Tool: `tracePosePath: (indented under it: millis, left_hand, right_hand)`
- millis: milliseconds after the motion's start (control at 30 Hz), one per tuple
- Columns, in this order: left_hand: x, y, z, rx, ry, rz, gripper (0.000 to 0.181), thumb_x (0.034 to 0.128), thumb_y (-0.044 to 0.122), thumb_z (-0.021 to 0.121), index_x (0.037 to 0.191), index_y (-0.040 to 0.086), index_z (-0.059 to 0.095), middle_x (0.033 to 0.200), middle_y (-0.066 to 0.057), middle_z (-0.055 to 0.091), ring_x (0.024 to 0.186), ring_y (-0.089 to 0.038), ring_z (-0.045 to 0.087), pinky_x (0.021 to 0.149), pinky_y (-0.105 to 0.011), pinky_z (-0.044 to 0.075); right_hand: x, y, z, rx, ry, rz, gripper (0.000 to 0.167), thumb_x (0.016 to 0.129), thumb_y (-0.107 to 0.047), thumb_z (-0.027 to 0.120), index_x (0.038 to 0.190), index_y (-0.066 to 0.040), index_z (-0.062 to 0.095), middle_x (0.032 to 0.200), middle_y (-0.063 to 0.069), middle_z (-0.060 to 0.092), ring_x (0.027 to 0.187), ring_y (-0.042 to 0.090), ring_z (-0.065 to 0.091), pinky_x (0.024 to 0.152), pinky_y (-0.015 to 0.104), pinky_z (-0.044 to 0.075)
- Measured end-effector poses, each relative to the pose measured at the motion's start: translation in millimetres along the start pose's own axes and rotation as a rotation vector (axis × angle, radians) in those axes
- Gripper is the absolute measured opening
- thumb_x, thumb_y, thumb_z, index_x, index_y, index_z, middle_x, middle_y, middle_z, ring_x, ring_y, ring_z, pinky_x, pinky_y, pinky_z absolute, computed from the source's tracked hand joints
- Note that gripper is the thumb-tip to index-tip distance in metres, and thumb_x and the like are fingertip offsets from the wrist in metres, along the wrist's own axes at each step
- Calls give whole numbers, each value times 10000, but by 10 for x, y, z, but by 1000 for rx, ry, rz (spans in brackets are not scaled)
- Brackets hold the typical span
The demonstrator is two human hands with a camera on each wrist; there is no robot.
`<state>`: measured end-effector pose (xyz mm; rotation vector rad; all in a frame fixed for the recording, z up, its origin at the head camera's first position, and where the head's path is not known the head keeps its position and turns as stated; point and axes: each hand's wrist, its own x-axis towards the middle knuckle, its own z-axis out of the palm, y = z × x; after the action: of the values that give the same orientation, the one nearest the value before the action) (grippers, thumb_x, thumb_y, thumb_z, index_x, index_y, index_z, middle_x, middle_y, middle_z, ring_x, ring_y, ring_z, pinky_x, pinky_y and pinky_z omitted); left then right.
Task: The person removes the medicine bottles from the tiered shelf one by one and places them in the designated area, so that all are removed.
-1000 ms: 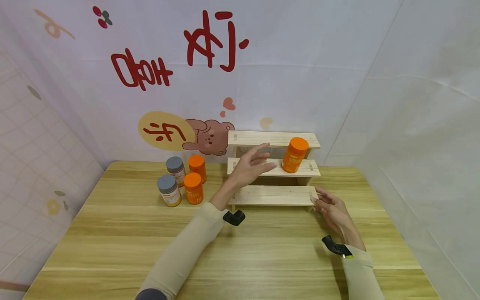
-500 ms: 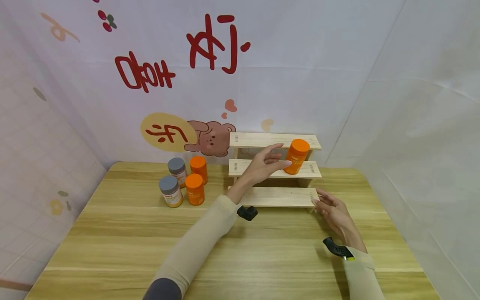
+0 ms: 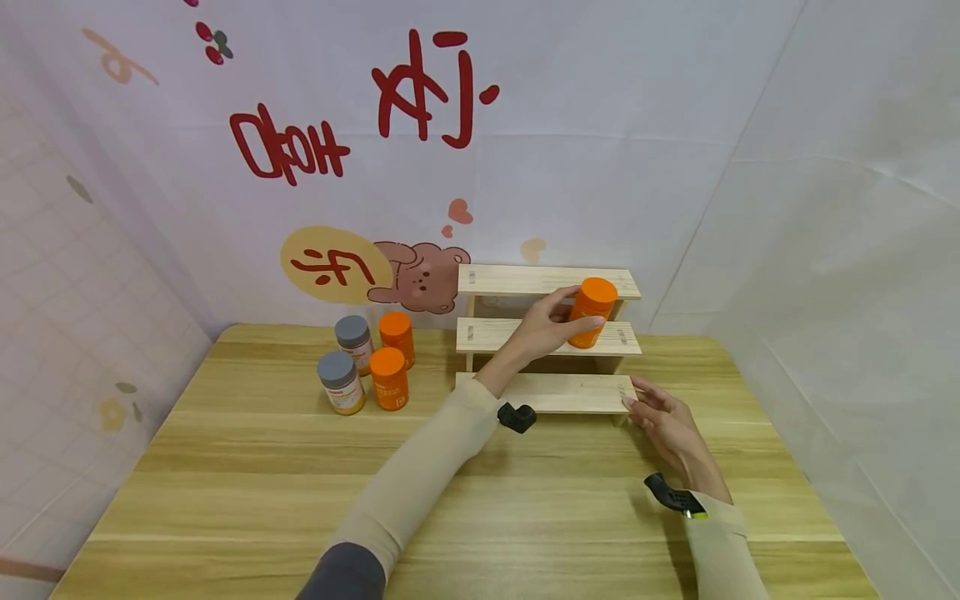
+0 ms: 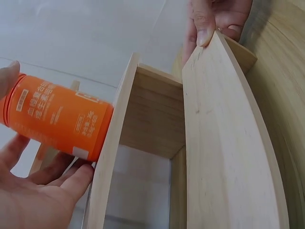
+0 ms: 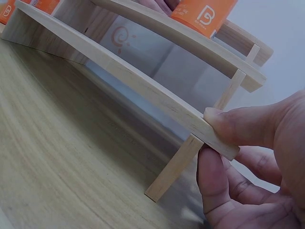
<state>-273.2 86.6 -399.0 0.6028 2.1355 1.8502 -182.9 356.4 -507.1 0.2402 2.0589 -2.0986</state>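
Observation:
An orange supplement jar (image 3: 592,304) stands upright on the middle tier of a three-tier wooden shelf (image 3: 540,279). My left hand (image 3: 545,327) reaches around it, thumb across the front and fingers behind. In the left wrist view the thumb lies by the lid of the jar (image 4: 62,117) and the curled fingers are on its opposite side. At the right end of the lowest tier, my right hand (image 3: 667,425) pinches the board. The right wrist view shows the thumb on top of that lowest board (image 5: 138,81) and the fingers underneath.
Left of the shelf stand two orange jars (image 3: 390,379) and two grey-lidded jars (image 3: 342,383), grouped on the wooden table (image 3: 300,492). A printed white backdrop (image 3: 600,125) rises close behind the shelf, and a white side wall (image 3: 847,275) stands at the right.
My left hand has moved right along the middle tier and closed around the orange jar there. My right hand keeps its pinch on the lowest board.

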Motion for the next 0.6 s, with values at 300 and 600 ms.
tracePosePath:
  millis: [300,600]
  left_hand:
    - [60,13,108,5,81,4,703,923,402,762,1545,260,466,1346,-72,640,1199,-228,636,970,-373,574]
    - [39,-16,98,9,97,12,703,918,407,772,1539,269,474,1355,-84,643,1204,-233,640,981,-393,576]
  right_hand:
    - [-5,-8,-13,1,-7,3,725,1010,-208,670,1615,-74,294,1168,-114,591,1017,16,599,857,185,540]
    - [8,5,2,20,-7,-2,719,1005,-187,675,1609,-62,303,1143,-108,601,996,18,605,844,187,542]
